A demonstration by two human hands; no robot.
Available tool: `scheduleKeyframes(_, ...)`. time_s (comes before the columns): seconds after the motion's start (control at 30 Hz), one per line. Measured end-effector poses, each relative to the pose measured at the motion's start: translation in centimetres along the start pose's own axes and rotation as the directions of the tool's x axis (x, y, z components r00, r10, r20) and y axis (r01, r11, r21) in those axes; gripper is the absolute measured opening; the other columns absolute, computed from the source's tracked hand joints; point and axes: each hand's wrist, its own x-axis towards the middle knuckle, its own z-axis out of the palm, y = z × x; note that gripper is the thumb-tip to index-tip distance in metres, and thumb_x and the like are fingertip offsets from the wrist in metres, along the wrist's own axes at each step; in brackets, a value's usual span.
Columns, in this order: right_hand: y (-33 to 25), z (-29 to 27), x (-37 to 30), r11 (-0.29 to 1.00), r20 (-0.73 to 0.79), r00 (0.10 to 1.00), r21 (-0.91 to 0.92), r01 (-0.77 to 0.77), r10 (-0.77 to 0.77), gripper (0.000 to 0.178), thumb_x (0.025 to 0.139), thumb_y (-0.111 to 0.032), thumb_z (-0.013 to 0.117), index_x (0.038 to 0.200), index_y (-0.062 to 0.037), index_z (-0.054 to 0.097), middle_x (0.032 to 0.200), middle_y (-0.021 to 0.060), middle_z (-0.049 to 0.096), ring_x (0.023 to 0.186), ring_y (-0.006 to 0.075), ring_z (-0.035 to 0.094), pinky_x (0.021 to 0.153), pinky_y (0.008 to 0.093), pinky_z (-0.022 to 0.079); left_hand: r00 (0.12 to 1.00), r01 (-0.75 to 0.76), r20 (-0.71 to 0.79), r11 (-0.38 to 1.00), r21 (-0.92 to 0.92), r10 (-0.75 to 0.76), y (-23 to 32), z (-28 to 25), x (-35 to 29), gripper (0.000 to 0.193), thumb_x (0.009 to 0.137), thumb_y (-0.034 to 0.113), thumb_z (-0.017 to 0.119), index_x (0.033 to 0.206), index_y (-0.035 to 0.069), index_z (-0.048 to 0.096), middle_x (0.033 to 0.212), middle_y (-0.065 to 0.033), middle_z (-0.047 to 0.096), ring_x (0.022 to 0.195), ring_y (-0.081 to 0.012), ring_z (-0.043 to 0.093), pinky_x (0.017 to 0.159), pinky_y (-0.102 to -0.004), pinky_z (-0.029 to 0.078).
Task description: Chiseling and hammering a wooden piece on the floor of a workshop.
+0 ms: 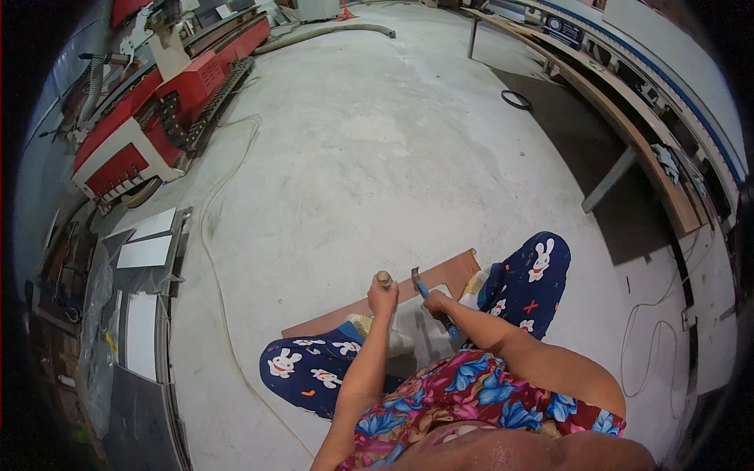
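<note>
My left hand [382,301] is closed around an upright tool with a rounded wooden handle [383,278], whose end pokes out above the fist. The lower part of that tool is hidden by the hand. In my right hand [437,301] is a hammer [422,286] with a blue handle, its metal head raised beside the left fist. Beneath both hands a long reddish-brown board [312,320] lies slantwise across the floor, between my bent legs. A pale grey-white piece [424,334] sits close to me under the hands.
A red and white machine [133,153] stands at far left, with stacked sheets [143,337] nearer. A pale hose [212,259] runs along the floor. At right is a long table [613,125] with metal legs. A black ring [516,100] lies by it.
</note>
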Motion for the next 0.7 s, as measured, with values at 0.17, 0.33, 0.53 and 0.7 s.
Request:
scheduleKeyframes(0.17, 0.9, -0.5, 0.0, 0.528, 0.119, 0.899, 0.774, -0.350, 0.422, 0.019, 0.075, -0.011, 0.050, 0.059, -0.0018, 0.054, 0.056, 0.0134, 0.058, 0.046, 0.0254, 0.058, 0.045, 0.0384, 0.048, 0.999, -0.038, 0.021, 0.999, -0.018, 0.038, 0.8, 0.7, -0.1, 0.038, 0.069, 0.029, 0.064, 0.102, 0.013, 0.056, 0.089, -0.0158, 0.064, 0.085, -0.0359, 0.061, 0.073, -0.0446, 0.049)
scheduleKeyframes(0.33, 0.6, -4.4, -0.7, 0.306, 0.334, 0.898, 0.857, -0.415, 0.285, 0.024, 0.081, -0.016, 0.046, 0.060, -0.0054, 0.051, 0.053, 0.0087, 0.053, 0.042, 0.0214, 0.051, 0.041, 0.0355, 0.043, 1.000, 0.001, 0.007, 0.999, -0.050, -0.001, 0.2, -0.2, 0.4, 0.038, 0.070, 0.029, 0.064, 0.103, 0.012, 0.056, 0.089, -0.0160, 0.064, 0.085, -0.0364, 0.060, 0.073, -0.0447, 0.049)
scheduleKeyframes(0.53, -3.4, -9.0, 1.0, 0.527, 0.240, 0.936, 0.777, -0.344, 0.257, 0.030, 0.083, -0.017, 0.044, 0.058, -0.0045, 0.054, 0.057, 0.0104, 0.058, 0.045, 0.0223, 0.055, 0.043, 0.0352, 0.045, 0.949, 0.314, 0.025, 0.949, -0.016, -0.314, -3.2, -2.1, -1.1, 0.049, 0.066, 0.030, 0.065, 0.112, 0.016, 0.056, 0.102, -0.0170, 0.062, 0.095, -0.0346, 0.059, 0.081, -0.0423, 0.048)
scheduleKeyframes(0.7, 1.6, -4.1, 8.6, 0.467, 0.119, 0.987, 0.870, -0.158, 0.111, 0.025, 0.086, -0.012, 0.039, 0.064, -0.0043, 0.049, 0.053, 0.0044, 0.047, 0.043, 0.0191, 0.048, 0.042, 0.0325, 0.043, 0.964, 0.211, -0.125, 0.963, -0.170, -0.233, -0.1, -3.7, -2.4, 0.043, 0.068, 0.024, 0.063, 0.110, 0.015, 0.055, 0.097, -0.0146, 0.063, 0.091, -0.0331, 0.060, 0.077, -0.0426, 0.048)
